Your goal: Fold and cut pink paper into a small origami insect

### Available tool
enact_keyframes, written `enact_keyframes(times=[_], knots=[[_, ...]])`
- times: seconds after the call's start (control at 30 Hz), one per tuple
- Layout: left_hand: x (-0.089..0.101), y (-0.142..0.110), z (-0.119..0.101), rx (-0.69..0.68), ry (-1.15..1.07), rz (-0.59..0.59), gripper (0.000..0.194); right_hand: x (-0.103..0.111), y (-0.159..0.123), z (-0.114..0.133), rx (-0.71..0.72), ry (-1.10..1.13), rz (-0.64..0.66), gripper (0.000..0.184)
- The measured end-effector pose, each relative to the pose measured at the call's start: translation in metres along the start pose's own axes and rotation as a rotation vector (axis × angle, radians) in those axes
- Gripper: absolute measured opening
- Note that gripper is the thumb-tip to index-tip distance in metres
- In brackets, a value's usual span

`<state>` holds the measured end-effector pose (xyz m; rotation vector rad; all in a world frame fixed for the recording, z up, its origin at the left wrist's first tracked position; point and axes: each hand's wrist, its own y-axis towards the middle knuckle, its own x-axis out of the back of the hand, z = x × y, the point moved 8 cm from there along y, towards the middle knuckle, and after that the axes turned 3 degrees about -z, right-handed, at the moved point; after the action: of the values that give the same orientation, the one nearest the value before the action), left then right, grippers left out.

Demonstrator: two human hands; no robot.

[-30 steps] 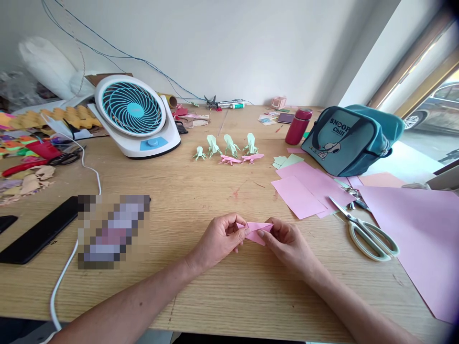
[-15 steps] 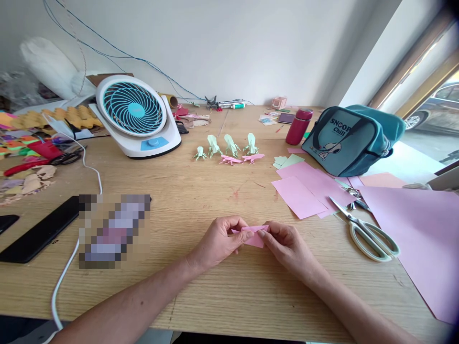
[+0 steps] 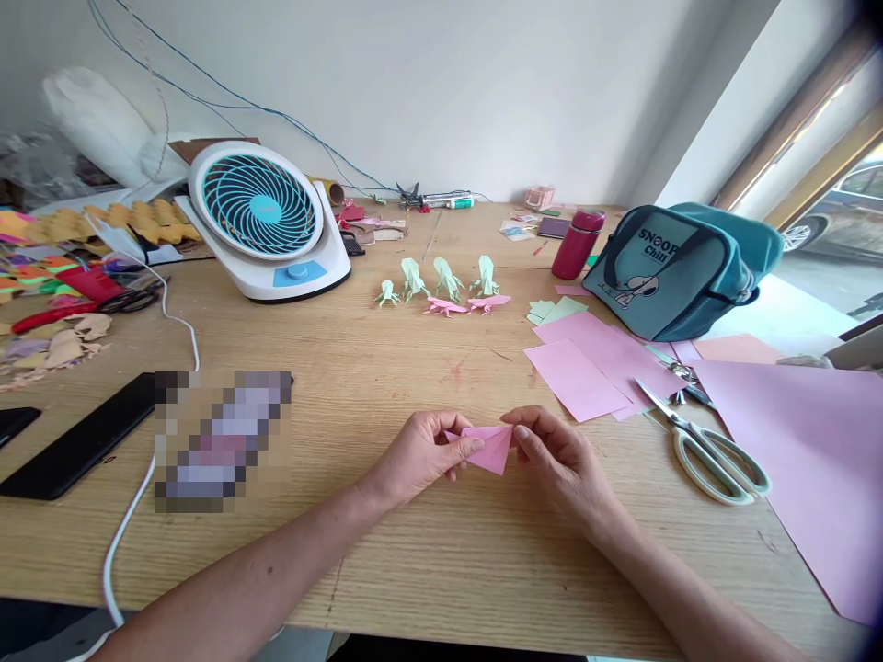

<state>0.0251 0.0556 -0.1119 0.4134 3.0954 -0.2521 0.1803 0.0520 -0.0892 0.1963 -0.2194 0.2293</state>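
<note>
Just above the table's near half, a small folded piece of pink paper [image 3: 491, 449] is held up between my two hands. My left hand [image 3: 429, 452] grips its left side, thumb flat on the front and fingers behind. At its upper right corner, the thumb and forefinger of my right hand [image 3: 557, 458] pinch the edge. Creases and a pointed flap show on the paper's face. Farther back stand several pale green origami figures [image 3: 447, 279] with thin legs, and two pink origami figures [image 3: 488, 303] lie before them.
To the right lie scissors [image 3: 717, 460], pink sheets [image 3: 579, 379] and a large pink sheet [image 3: 814, 460]. A teal bag [image 3: 662, 276] and a red bottle [image 3: 577, 246] stand behind. At left are a fan [image 3: 266, 221], a white cable [image 3: 128, 524] and a black slab [image 3: 83, 441].
My right thumb has slid off the paper's front to its right corner, and the right hand has shifted slightly right. More of the paper's face shows. The left hand keeps its grip.
</note>
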Motion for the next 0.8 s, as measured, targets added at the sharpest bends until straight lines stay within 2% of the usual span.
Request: enact_keyframes(times=[0.1, 0.17, 0.23, 0.3, 0.4, 0.47, 0.6, 0.63, 0.7, 0.8], knots=[[0.003, 0.001, -0.002, 0.046, -0.052, -0.016, 0.041, 0.002, -0.005, 0.019, 0.216, -0.151, -0.015, 0.012], [0.003, 0.001, -0.004, 0.057, -0.07, -0.005, 0.041, -0.005, -0.009, 0.03, 0.343, -0.252, 0.043, 0.019], [0.002, 0.0, -0.005, 0.063, -0.081, 0.016, 0.04, -0.011, -0.013, 0.034, 0.412, -0.31, 0.101, 0.026], [0.001, -0.001, -0.004, 0.075, -0.082, 0.034, 0.039, -0.013, -0.015, 0.036, 0.447, -0.351, 0.111, 0.027], [-0.003, -0.003, -0.002, 0.11, -0.061, 0.08, 0.039, -0.008, -0.017, 0.04, 0.503, -0.419, 0.036, 0.021], [-0.004, -0.004, -0.001, 0.131, -0.043, 0.105, 0.039, -0.007, -0.018, 0.043, 0.538, -0.446, 0.03, 0.019], [-0.004, -0.004, -0.002, 0.155, -0.049, 0.093, 0.048, -0.022, -0.022, 0.043, 0.557, -0.401, 0.228, 0.023], [-0.004, -0.004, -0.002, 0.168, -0.081, 0.085, 0.051, -0.024, -0.023, 0.043, 0.569, -0.391, 0.243, 0.024], [-0.006, -0.005, 0.0, 0.21, -0.186, 0.085, 0.055, -0.022, -0.024, 0.044, 0.602, -0.395, 0.202, 0.024], [-0.014, -0.01, 0.002, 0.277, -0.303, 0.144, 0.044, -0.017, -0.025, 0.044, 0.639, -0.424, 0.121, 0.025]])
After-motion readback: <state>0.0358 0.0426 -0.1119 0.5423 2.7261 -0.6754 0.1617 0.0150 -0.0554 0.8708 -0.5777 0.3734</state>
